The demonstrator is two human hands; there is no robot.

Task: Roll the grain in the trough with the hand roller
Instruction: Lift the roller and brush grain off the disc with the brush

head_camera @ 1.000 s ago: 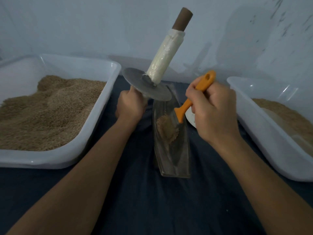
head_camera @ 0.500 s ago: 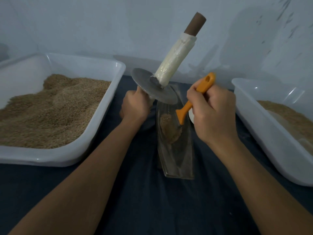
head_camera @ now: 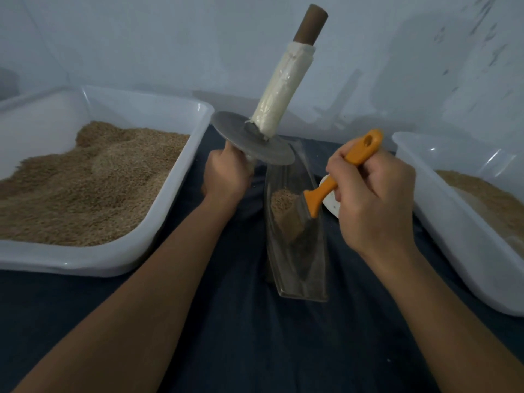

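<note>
Two hands engaged: left hand [head_camera: 225, 177] grips metal disc roller [head_camera: 252, 143] raised clear of narrow clear trough [head_camera: 297, 251]; right hand [head_camera: 374, 205] holds orange-handled brush [head_camera: 337, 180], apparently gathering brown grain [head_camera: 283, 202].

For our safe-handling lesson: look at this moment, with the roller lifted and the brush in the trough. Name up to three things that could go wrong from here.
1. The roller is held tilted above the trough by the left hand on its lower handle alone; it could tip or drop.
2. The brush in the right hand pushes the grain into a heap near the trough's side; some may spill onto the dark cloth.
3. The narrow trough lies unheld and could shift.
</note>
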